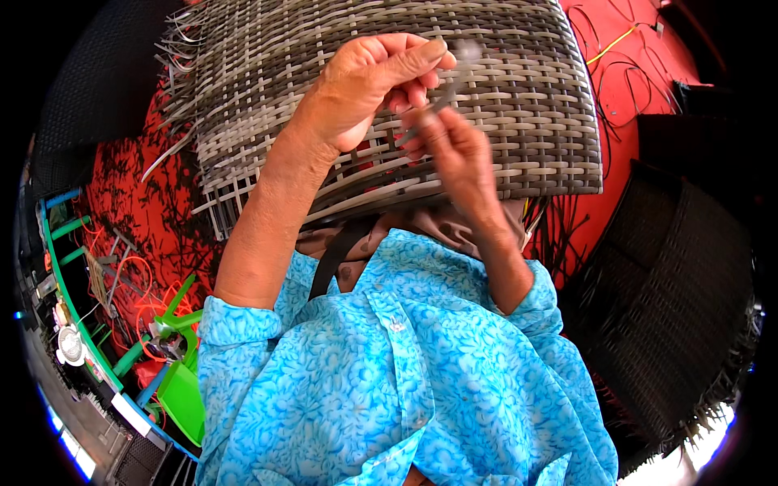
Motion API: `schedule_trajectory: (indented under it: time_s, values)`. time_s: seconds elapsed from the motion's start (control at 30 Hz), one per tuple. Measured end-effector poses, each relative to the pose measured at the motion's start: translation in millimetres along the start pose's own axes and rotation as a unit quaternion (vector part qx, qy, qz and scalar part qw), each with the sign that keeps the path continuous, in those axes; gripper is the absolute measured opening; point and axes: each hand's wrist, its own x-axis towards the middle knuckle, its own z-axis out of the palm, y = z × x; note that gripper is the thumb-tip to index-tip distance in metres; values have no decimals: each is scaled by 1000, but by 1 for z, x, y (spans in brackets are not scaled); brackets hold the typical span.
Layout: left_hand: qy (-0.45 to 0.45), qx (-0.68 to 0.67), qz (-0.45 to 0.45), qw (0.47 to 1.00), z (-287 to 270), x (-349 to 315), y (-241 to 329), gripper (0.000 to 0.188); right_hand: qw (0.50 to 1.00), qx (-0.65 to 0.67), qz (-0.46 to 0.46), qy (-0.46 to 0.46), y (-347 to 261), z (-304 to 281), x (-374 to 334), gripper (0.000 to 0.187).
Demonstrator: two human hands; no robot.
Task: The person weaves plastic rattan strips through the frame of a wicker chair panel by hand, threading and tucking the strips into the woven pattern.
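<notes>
1. The left hand (369, 85) is raised over a woven panel (519, 121) of grey and pale flat strips; its fingers are curled shut and the fingertips (429, 53) pinch the upper end of a thin grey strip (438, 101).

2. The right hand (454, 150) sits just below and to the right of the left hand, close enough that the fingers nearly meet; it is closed on the lower part of the same strip, though blur keeps the exact hold from showing.

3. The strip runs slantwise between the two hands, from the left fingertips down toward the right hand; its upper tip is smeared by motion.

4. The woven panel lies right behind both hands and spreads well past them on each side; loose strip ends (182, 44) stick out at its edge beyond the left hand; its near edge rests above the person's lap.

5. Below the hands both forearms come out of the short sleeves of a blue patterned shirt (405, 381).

6. Under the panel is a red floor (154, 211) strewn with dark cuttings; far out to the left of the left hand stands a green frame (174, 381); well off to the right of the right hand stands a dark woven piece (689, 308).
</notes>
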Motion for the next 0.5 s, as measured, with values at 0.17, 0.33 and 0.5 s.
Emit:
schedule_trajectory:
  time_s: [0.17, 0.33, 0.5]
  values:
    - [-65, 122, -37, 990, 4, -20, -25, 28, 886, 437, -94, -122, -69, -44, 11, 27]
    - [-119, 245, -26, 962, -11, -20, -32, 23, 773, 605, -69, -180, -117, -55, 23, 22]
    - [47, -60, 165, 983, -8, -19, 48, 20, 973, 199, -102, -55, -82, -36, 19, 31]
